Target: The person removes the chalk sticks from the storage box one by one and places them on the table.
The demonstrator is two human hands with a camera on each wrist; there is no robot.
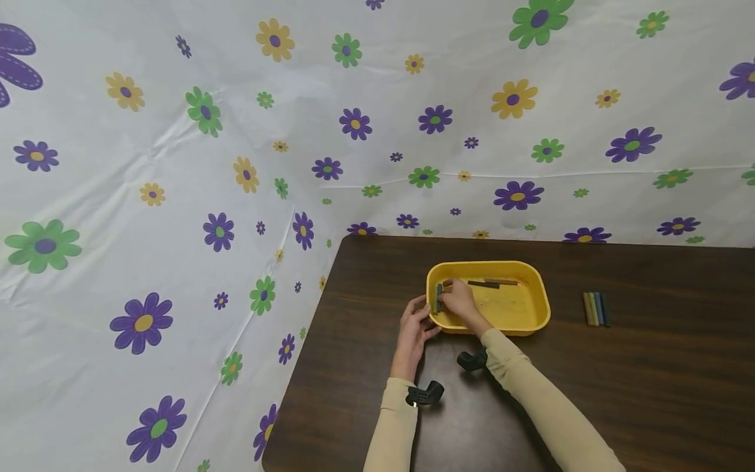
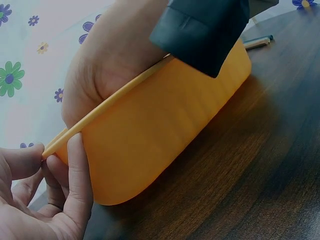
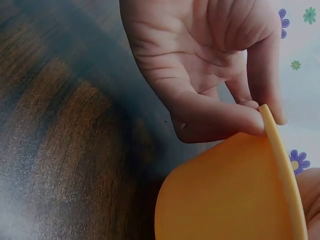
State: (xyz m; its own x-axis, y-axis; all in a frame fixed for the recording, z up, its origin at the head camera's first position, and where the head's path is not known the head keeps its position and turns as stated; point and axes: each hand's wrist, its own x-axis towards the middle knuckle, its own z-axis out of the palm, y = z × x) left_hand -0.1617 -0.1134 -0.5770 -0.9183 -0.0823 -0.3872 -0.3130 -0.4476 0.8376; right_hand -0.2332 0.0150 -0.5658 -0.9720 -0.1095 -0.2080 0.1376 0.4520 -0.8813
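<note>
A shallow yellow plastic tray (image 1: 539, 308) sits on the table. My left hand (image 1: 411, 334) is at its near left corner; in the left wrist view the thumb and fingers (image 2: 77, 172) pinch the rim from both sides. My right hand (image 1: 461, 303) reaches inside the tray, its fingertips curled at a blue pastel stick (image 1: 439, 298) that stands along the left wall. Farther right in the tray lie a black stick (image 1: 483, 284) and a brown stick (image 1: 503, 282). The tray's wall hides the right fingertips in both wrist views.
To the right of the tray, several pastel sticks (image 1: 596, 309) lie side by side, from yellowish to dark blue. The dark wooden table (image 1: 666, 367) meets a flower-patterned sheet (image 1: 377, 85) at the back and left. A black wrist camera (image 1: 426, 393) is strapped to the left sleeve.
</note>
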